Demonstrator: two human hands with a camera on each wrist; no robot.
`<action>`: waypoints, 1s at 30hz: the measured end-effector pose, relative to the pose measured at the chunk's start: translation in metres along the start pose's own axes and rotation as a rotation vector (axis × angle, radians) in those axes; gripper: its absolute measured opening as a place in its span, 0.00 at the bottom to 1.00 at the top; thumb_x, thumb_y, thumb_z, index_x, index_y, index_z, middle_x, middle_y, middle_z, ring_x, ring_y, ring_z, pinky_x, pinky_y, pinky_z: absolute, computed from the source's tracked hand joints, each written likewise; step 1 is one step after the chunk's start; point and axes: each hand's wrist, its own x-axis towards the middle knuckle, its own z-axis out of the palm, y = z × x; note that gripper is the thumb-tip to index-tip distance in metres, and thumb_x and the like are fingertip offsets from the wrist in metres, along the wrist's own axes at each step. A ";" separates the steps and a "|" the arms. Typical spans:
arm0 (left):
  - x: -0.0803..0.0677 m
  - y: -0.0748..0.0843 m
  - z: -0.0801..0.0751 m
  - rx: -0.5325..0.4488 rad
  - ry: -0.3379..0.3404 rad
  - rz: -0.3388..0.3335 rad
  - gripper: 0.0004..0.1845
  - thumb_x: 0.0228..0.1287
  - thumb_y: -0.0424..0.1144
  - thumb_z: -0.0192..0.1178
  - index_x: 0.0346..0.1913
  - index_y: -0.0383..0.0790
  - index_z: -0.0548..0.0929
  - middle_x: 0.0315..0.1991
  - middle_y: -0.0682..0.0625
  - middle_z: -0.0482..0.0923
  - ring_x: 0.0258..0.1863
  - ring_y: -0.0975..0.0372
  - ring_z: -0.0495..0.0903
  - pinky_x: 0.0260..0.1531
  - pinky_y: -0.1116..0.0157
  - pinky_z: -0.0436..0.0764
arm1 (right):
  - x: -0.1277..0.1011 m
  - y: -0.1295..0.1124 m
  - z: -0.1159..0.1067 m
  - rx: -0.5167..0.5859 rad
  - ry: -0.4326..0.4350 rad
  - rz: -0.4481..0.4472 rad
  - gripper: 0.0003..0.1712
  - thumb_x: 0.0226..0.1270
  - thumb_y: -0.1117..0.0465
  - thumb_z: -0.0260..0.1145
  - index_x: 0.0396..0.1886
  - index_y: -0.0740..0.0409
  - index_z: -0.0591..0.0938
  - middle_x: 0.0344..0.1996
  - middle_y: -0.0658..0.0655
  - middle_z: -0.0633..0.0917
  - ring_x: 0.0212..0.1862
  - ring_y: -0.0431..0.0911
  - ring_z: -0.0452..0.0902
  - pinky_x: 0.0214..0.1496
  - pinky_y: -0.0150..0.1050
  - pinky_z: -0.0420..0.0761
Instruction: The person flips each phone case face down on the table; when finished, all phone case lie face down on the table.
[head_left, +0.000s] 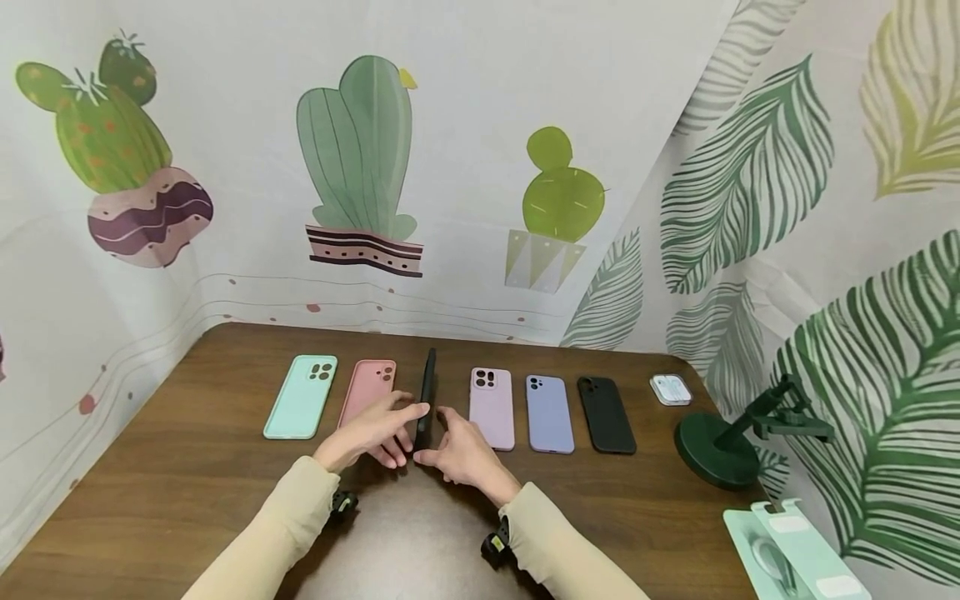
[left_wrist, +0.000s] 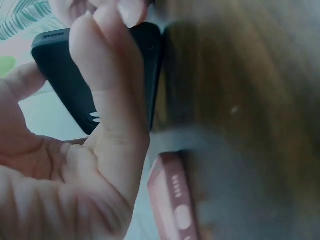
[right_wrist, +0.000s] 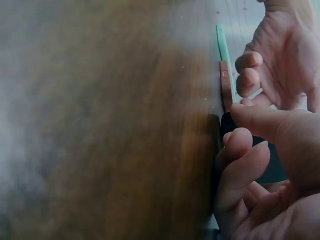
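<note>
Brown wood table (head_left: 187, 500) tucked into a corner with cactus and leaf print curtains hung all round it. Closest to the camera, two beige sleeves come in from the bottom edge. The left hand (head_left: 372, 433) and right hand (head_left: 463, 454) meet in the middle on a black phone case (head_left: 427, 400) that's tipped up on its long edge, standing on the table between them. Left grip pinches the case, thumb on one face and fingers curled over the other; the left wrist view shows that pretty clearly. Right grip has curled fingers and the thumb against the near end of the case, so both are holding it.

Further back, the row of cases lies flat: mint green case (head_left: 301, 397) and pink case (head_left: 367, 390) on the left of the black one, then lilac-pink case (head_left: 492, 408), lavender case (head_left: 549, 414) and another black case (head_left: 606, 414) on the right. Past those, a small white box (head_left: 671, 389). A green stand (head_left: 720, 450) sits off to the right.
</note>
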 end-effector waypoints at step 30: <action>-0.008 0.003 -0.017 0.087 0.107 0.286 0.35 0.81 0.34 0.61 0.85 0.40 0.65 0.23 0.47 0.80 0.14 0.64 0.79 0.17 0.67 0.85 | -0.003 -0.008 -0.001 -0.025 0.004 0.045 0.50 0.66 0.54 0.81 0.81 0.66 0.68 0.15 0.50 0.83 0.11 0.40 0.75 0.16 0.35 0.76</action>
